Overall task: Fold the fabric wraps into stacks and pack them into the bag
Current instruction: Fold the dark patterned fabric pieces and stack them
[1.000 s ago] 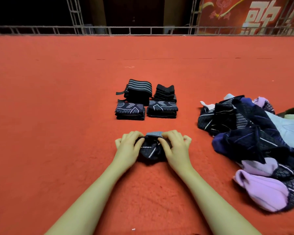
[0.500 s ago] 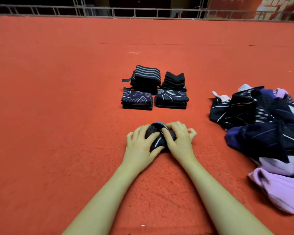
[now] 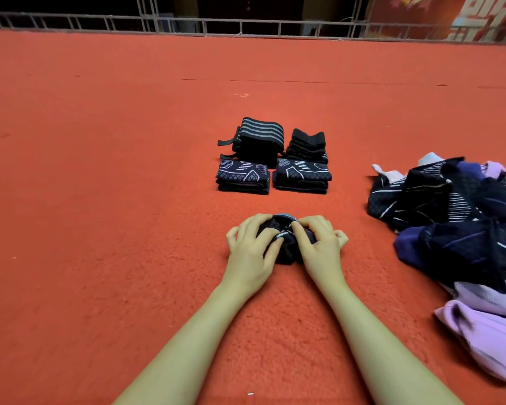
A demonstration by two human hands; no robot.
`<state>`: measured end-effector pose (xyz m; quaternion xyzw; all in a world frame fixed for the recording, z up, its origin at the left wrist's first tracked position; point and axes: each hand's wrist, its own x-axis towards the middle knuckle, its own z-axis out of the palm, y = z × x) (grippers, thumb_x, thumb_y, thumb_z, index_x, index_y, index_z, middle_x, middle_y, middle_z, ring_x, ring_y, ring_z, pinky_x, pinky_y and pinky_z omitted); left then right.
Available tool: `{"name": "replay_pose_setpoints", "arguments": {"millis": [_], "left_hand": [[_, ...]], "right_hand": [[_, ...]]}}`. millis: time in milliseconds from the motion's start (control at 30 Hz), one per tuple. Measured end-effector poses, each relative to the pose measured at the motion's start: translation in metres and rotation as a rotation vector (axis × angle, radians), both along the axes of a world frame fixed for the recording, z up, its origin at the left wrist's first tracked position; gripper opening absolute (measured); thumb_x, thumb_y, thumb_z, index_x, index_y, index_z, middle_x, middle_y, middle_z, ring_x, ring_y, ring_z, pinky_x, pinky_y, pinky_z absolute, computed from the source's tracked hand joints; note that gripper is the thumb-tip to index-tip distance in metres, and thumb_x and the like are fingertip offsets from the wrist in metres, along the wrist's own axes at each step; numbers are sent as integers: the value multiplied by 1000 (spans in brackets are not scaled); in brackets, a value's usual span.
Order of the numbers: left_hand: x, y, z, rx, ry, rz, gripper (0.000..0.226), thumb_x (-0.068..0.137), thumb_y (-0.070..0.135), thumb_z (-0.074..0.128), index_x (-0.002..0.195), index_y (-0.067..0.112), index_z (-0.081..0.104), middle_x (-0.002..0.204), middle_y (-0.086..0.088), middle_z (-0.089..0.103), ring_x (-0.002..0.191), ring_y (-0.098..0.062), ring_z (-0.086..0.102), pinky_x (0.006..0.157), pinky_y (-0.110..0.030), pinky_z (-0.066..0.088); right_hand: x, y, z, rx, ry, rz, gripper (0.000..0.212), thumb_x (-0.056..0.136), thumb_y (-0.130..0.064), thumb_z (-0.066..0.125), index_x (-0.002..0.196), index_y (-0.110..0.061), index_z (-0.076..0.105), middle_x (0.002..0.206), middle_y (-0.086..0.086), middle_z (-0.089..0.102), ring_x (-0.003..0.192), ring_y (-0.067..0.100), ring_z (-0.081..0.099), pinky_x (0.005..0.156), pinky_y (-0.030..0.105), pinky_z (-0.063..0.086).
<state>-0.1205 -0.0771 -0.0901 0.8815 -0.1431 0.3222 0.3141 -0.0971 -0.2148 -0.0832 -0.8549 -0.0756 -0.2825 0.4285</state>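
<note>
A small black fabric wrap [image 3: 287, 249] with white lettering lies bunched on the red carpet in front of me. My left hand [image 3: 250, 252] grips its left side and my right hand [image 3: 319, 249] grips its right side, fingers curled over the top. Beyond them sit several folded stacks: a grey-striped black stack [image 3: 260, 138], a plain black stack [image 3: 307, 144], and two patterned navy stacks [image 3: 243, 176] [image 3: 303, 175]. An unfolded heap of dark, navy and lilac wraps [image 3: 462, 217] lies at the right. No bag is visible.
Red carpet [image 3: 100, 200] covers the whole floor. A metal railing [image 3: 246, 26] runs along the far edge, with a red banner [image 3: 465, 16] at the back right. A loose thread [image 3: 240, 95] lies on the carpet beyond the stacks.
Both hands have closed in tighter on the black wrap, bunching it smaller between them. The view has shifted a little; the stacks and the heap have not moved.
</note>
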Motion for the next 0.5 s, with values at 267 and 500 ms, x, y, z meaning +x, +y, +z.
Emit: {"name": "replay_pose_setpoints", "arguments": {"millis": [267, 500], "left_hand": [[-3, 6, 6, -317, 58, 140, 34, 95, 36, 31, 97, 20, 61, 109, 19, 55, 101, 9, 45, 92, -18, 19], [2, 21, 6, -275, 94, 295, 41, 92, 42, 27, 95, 21, 61, 112, 11, 58, 103, -5, 47, 84, -27, 18]], "right_hand": [[1, -4, -2, -39, -45, -327, 30, 90, -41, 39, 73, -24, 57, 77, -8, 50, 83, 14, 42, 74, 27, 11], [11, -17, 1, -184, 22, -444, 24, 89, -27, 61, 72, -11, 67, 95, 8, 52, 91, 30, 44, 82, 35, 18]]}}
